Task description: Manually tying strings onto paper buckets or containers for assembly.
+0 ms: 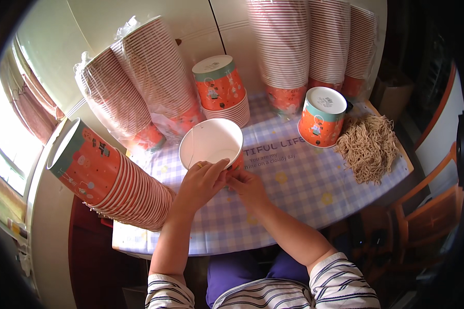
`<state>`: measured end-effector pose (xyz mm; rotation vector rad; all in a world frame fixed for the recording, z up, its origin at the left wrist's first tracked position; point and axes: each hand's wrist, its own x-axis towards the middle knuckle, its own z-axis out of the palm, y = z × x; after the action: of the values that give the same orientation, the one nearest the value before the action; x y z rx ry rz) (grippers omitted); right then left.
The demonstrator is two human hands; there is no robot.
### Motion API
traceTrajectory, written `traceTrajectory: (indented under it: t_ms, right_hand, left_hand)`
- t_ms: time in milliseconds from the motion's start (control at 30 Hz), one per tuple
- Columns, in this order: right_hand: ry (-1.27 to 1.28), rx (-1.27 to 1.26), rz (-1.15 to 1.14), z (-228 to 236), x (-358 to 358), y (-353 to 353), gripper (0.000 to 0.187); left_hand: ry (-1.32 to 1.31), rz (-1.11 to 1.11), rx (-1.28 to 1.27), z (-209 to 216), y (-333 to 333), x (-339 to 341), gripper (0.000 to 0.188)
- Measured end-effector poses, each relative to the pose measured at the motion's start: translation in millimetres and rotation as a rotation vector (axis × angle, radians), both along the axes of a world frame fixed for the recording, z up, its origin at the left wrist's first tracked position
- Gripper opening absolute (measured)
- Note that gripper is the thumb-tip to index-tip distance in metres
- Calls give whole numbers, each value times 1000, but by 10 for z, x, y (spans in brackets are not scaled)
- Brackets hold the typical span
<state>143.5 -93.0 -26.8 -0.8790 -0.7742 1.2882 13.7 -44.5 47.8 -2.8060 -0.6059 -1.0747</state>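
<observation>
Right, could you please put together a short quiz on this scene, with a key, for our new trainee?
1. Multiple choice: What lies beside the lone upside-down cup at the right?
A) A roll of tape
B) A pile of tan cord
C) A folded towel

2. True or false: The left hand and right hand are both at the front of the open cup, whose white inside shows.

3. Fill in the missing word: The two tall cup stacks at the back left are wrapped in clear ____.

Key: 1. B; 2. True; 3. plastic.
</observation>
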Motion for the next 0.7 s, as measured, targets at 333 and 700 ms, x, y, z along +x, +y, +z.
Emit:
traceTrajectory:
  t_ms: [333, 700]
  right_hand:
    - [26, 36, 31, -63, -25, 21, 20]
    - [124, 9, 87, -85, -19, 10, 11]
  left_hand:
    - [-96, -31, -253, -2, 19, -41, 35]
    - [-89, -1, -293, -6, -5, -27, 36]
